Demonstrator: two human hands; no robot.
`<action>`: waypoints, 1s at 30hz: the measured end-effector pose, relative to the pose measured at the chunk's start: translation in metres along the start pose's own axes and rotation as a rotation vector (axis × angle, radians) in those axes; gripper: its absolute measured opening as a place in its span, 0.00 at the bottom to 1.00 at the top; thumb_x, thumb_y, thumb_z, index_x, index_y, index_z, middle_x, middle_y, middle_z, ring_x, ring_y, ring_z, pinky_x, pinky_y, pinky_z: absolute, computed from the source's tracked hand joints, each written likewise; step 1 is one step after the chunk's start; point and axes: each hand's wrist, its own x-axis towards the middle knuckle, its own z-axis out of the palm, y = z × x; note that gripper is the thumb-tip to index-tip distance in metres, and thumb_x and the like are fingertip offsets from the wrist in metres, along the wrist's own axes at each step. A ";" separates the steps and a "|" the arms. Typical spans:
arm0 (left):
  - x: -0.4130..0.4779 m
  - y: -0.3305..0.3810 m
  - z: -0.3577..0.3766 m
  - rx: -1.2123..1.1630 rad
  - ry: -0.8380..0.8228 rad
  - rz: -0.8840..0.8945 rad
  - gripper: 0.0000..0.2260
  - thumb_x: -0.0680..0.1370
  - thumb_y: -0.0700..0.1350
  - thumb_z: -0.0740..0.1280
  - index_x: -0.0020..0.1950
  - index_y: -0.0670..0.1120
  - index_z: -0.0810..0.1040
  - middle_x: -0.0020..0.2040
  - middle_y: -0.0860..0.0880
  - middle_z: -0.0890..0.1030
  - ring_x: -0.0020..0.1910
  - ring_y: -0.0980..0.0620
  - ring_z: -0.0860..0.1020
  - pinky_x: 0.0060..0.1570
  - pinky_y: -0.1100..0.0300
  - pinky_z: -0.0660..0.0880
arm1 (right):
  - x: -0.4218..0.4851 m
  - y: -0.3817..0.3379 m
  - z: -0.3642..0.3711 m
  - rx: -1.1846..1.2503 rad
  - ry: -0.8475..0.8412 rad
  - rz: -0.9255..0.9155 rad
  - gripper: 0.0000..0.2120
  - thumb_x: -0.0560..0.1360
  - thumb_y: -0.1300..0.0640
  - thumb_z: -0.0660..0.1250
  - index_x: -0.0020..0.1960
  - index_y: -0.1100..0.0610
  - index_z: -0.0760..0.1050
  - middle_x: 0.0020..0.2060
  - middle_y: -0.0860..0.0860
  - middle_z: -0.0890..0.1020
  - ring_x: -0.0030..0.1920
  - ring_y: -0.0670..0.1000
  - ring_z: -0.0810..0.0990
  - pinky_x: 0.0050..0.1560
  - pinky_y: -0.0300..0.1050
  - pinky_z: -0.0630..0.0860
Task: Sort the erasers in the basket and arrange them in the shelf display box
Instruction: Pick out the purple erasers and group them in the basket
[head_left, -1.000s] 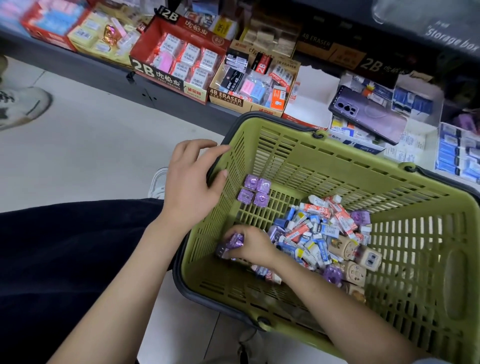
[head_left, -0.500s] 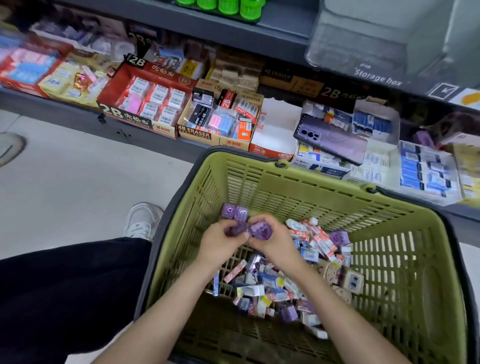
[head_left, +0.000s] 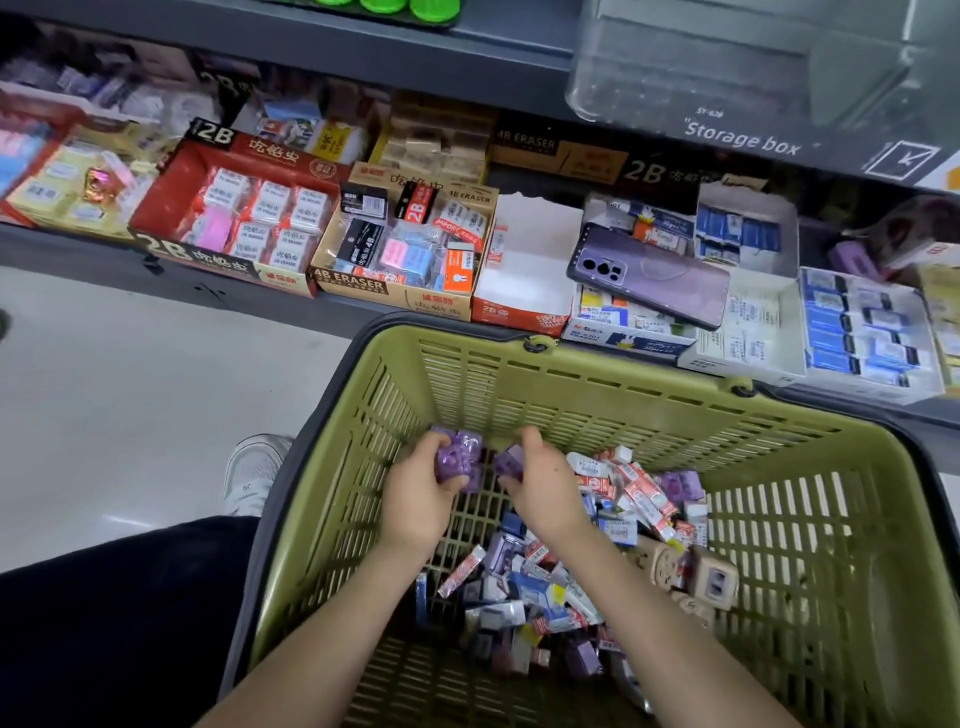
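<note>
A green slatted basket (head_left: 587, 400) stands in front of me with a heap of mixed erasers (head_left: 566, 577) in its middle. Both my hands are inside it near the far left corner. My left hand (head_left: 418, 499) grips a cluster of purple erasers (head_left: 457, 460). My right hand (head_left: 543, 486) pinches one purple eraser (head_left: 509, 461) just to the right of that cluster. More purple erasers (head_left: 680, 486) lie at the heap's right edge. A nearly empty white display box (head_left: 530, 260) sits on the low shelf behind the basket.
The shelf holds a red 2B eraser box (head_left: 244, 228), a 4B eraser box (head_left: 405, 249) and blue-eraser boxes (head_left: 862, 332). A purple phone (head_left: 654, 275) lies across boxes. A clear storage box (head_left: 727, 67) sits on the upper shelf. My shoe (head_left: 254, 473) and dark trouser leg (head_left: 119, 623) are at left.
My left hand left the basket rim and went inside. Both hands met over the purple erasers; now the left holds the cluster and the right has drawn slightly apart with one. The camera tilted up.
</note>
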 end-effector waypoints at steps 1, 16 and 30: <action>0.002 -0.001 0.001 0.039 0.006 0.021 0.19 0.71 0.35 0.72 0.61 0.43 0.75 0.50 0.47 0.80 0.45 0.53 0.77 0.49 0.64 0.71 | 0.003 0.000 0.006 -0.075 0.020 -0.013 0.19 0.75 0.65 0.65 0.64 0.60 0.65 0.55 0.57 0.78 0.56 0.57 0.75 0.51 0.47 0.72; 0.005 -0.012 0.009 0.011 -0.040 0.074 0.18 0.68 0.36 0.75 0.56 0.44 0.77 0.47 0.45 0.81 0.45 0.47 0.79 0.52 0.54 0.76 | -0.008 0.009 0.013 0.236 0.210 -0.070 0.17 0.72 0.70 0.64 0.60 0.60 0.75 0.53 0.52 0.77 0.51 0.50 0.78 0.53 0.36 0.73; 0.003 -0.019 0.012 0.214 -0.092 0.136 0.24 0.74 0.36 0.69 0.69 0.45 0.71 0.65 0.43 0.72 0.65 0.44 0.69 0.66 0.55 0.65 | -0.012 0.007 0.015 0.509 -0.015 0.252 0.13 0.74 0.63 0.69 0.56 0.56 0.71 0.40 0.54 0.80 0.33 0.51 0.81 0.33 0.43 0.80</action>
